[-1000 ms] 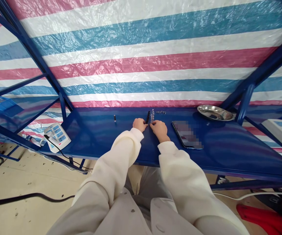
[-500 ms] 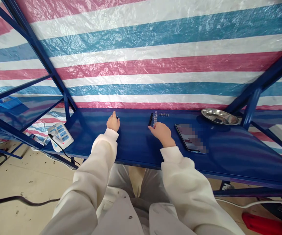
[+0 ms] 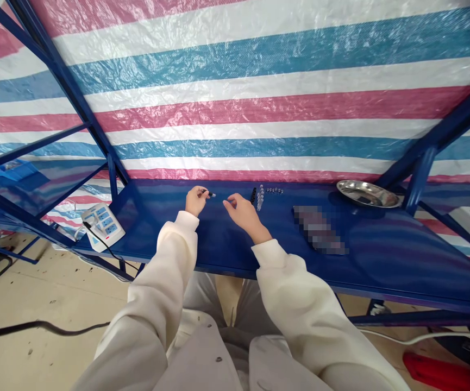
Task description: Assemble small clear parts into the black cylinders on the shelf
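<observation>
Sheet (image 3: 259, 103): striped plastic, behind the counter. No evident hazard.
Counter (image 3: 381, 239): blue, smooth-looking, carrying all small parts. A dropped part could roll on it, perhaps over the near edge.
Dish (image 3: 367, 194): shiny metal, far right, well apart from both hands. Risk slight.
Power strip (image 3: 106, 224): white, left end, plug inserted. Its black cord hangs past the counter's near edge; a snag there could drag the strip.
Phone (image 3: 319, 231): flat, blurred, right of the right forearm. A wide elbow swing might shove it.
Right hand (image 3: 243, 210): fingers half curled, thumb and tips apart, nothing seen in them. It lies between tube and rows; a careless return could topple the nearest row.
Left hand (image 3: 196, 201): fingers pinched close on the tube; exact contact too small to tell.
Black row (image 3: 253, 195) and clear row (image 3: 260, 198): side by side, just right of the right hand. One knock could upset both.
Tube (image 3: 212, 195): dark, pale-ended, tip pointing right from the left fingers. A slack pinch could let it slip.
Metal row (image 3: 274, 191): tiny pieces, beyond the clear row, easily scattered by a sleeve.
</observation>
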The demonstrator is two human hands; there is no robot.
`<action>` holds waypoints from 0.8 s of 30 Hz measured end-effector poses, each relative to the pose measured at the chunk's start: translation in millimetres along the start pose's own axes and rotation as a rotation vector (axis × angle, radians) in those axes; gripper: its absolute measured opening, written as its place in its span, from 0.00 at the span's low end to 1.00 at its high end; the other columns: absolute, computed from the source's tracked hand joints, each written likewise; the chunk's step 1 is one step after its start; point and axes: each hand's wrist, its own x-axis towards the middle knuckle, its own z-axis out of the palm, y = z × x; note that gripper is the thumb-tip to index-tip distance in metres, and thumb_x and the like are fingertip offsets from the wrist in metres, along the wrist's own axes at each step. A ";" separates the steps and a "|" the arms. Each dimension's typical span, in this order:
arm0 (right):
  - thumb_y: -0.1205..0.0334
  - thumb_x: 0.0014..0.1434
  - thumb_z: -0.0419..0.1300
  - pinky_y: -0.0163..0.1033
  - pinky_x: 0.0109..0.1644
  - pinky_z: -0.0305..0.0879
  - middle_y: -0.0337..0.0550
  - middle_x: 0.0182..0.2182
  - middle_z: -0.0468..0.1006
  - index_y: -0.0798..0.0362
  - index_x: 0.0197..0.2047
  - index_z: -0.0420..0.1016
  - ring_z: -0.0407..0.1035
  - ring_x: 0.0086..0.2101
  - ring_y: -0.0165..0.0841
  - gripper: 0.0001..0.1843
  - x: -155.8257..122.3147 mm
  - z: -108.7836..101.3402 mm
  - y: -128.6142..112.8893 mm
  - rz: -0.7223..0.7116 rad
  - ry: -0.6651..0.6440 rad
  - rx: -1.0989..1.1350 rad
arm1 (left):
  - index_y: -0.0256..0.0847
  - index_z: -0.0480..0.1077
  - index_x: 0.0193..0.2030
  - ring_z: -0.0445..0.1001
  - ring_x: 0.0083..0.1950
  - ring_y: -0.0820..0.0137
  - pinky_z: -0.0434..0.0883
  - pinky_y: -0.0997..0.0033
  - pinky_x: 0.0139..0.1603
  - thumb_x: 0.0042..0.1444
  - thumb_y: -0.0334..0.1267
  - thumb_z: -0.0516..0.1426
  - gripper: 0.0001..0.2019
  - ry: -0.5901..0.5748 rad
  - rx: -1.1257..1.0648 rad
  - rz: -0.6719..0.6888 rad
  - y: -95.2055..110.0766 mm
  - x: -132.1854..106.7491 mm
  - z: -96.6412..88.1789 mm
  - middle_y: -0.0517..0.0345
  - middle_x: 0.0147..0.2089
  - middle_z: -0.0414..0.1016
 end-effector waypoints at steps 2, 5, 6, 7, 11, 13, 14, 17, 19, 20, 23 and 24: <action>0.53 0.61 0.49 0.37 0.40 0.62 0.44 0.33 0.75 0.53 0.45 0.67 0.70 0.34 0.34 0.15 1.7 3.5 -1.2 -0.011 0.069 0.167 | 0.37 0.68 0.34 0.68 0.23 0.76 0.66 0.75 0.29 0.51 0.33 0.56 0.03 -0.034 -0.248 0.022 15.4 -12.1 3.8 0.59 0.25 0.73; 0.46 0.61 0.45 0.35 0.35 0.62 0.40 0.29 0.73 0.52 0.40 0.65 0.67 0.28 0.30 0.19 1.3 3.9 -3.9 -0.070 0.069 0.399 | 0.37 0.69 0.35 0.66 0.22 0.78 0.64 0.76 0.27 0.48 0.38 0.60 0.09 -0.090 -0.478 0.071 36.5 -34.7 7.5 0.59 0.26 0.73; 0.44 0.61 0.44 0.34 0.33 0.61 0.38 0.27 0.71 0.52 0.36 0.64 0.65 0.26 0.28 0.20 0.2 3.0 -4.9 -0.093 0.062 0.457 | 0.37 0.69 0.35 0.67 0.22 0.78 0.64 0.76 0.27 0.47 0.40 0.61 0.11 -0.101 -0.519 0.076 41.6 -42.1 8.1 0.59 0.26 0.74; 0.42 0.61 0.43 0.34 0.32 0.60 0.36 0.24 0.69 0.51 0.32 0.63 0.63 0.24 0.27 0.21 -1.4 1.8 -5.8 -0.113 0.067 0.502 | 0.37 0.69 0.35 0.67 0.23 0.78 0.64 0.76 0.26 0.45 0.41 0.62 0.12 -0.109 -0.548 0.072 45.6 -48.9 8.4 0.59 0.27 0.74; 0.38 0.59 0.44 0.33 0.29 0.56 0.33 0.18 0.59 0.50 0.24 0.56 0.57 0.22 0.26 0.25 -8.7 -2.1 -8.9 -0.145 0.123 0.606 | 0.37 0.70 0.36 0.68 0.23 0.78 0.61 0.78 0.24 0.44 0.45 0.63 0.16 -0.092 -0.587 0.053 50.6 -68.0 8.6 0.58 0.27 0.75; 0.38 0.58 0.45 0.32 0.28 0.55 0.32 0.18 0.58 0.50 0.23 0.57 0.56 0.22 0.26 0.25 -11.5 -2.8 -10.5 -0.157 0.129 0.645 | 0.36 0.70 0.37 0.68 0.23 0.78 0.61 0.78 0.23 0.44 0.46 0.62 0.17 -0.059 -0.596 0.042 49.7 -73.1 9.1 0.57 0.28 0.75; 0.38 0.58 0.46 0.33 0.28 0.54 0.32 0.18 0.58 0.50 0.23 0.57 0.56 0.22 0.26 0.25 -12.5 -3.1 -11.5 -0.164 0.132 0.658 | 0.36 0.70 0.37 0.68 0.23 0.78 0.61 0.78 0.23 0.45 0.46 0.62 0.17 -0.041 -0.605 0.037 49.2 -74.9 9.5 0.56 0.28 0.76; 0.39 0.58 0.46 0.33 0.28 0.53 0.33 0.19 0.58 0.51 0.23 0.58 0.55 0.22 0.26 0.24 -14.8 -4.4 -15.1 -0.187 0.158 0.667 | 0.36 0.70 0.36 0.67 0.22 0.79 0.59 0.79 0.22 0.45 0.46 0.62 0.16 0.003 -0.644 0.027 50.0 -78.5 10.3 0.57 0.27 0.75; 0.40 0.59 0.46 0.33 0.28 0.53 0.33 0.19 0.58 0.51 0.23 0.59 0.55 0.23 0.26 0.24 -15.8 -5.7 -17.1 -0.197 0.173 0.652 | 0.35 0.70 0.35 0.67 0.21 0.80 0.58 0.79 0.21 0.44 0.46 0.63 0.16 0.018 -0.671 0.021 52.1 -79.8 10.2 0.57 0.26 0.75; 0.40 0.59 0.46 0.33 0.29 0.53 0.33 0.20 0.59 0.51 0.24 0.60 0.55 0.23 0.26 0.24 -16.1 -6.3 -17.7 -0.201 0.176 0.644 | 0.35 0.70 0.34 0.66 0.21 0.80 0.57 0.79 0.21 0.44 0.45 0.63 0.16 0.022 -0.683 0.016 53.2 -80.2 10.0 0.57 0.26 0.75; 0.40 0.59 0.46 0.33 0.29 0.54 0.34 0.20 0.61 0.52 0.24 0.61 0.57 0.23 0.26 0.24 -16.6 -7.5 -18.0 -0.202 0.176 0.624 | 0.35 0.70 0.34 0.66 0.21 0.80 0.56 0.79 0.20 0.42 0.46 0.64 0.17 0.032 -0.706 -0.021 55.6 -80.6 9.2 0.57 0.25 0.75; 0.40 0.59 0.46 0.33 0.30 0.54 0.34 0.21 0.62 0.52 0.24 0.61 0.57 0.24 0.26 0.24 -16.6 -7.6 -17.6 -0.201 0.176 0.618 | 0.35 0.70 0.34 0.65 0.21 0.80 0.56 0.79 0.20 0.41 0.47 0.64 0.18 0.036 -0.708 -0.038 55.9 -80.6 8.9 0.56 0.26 0.75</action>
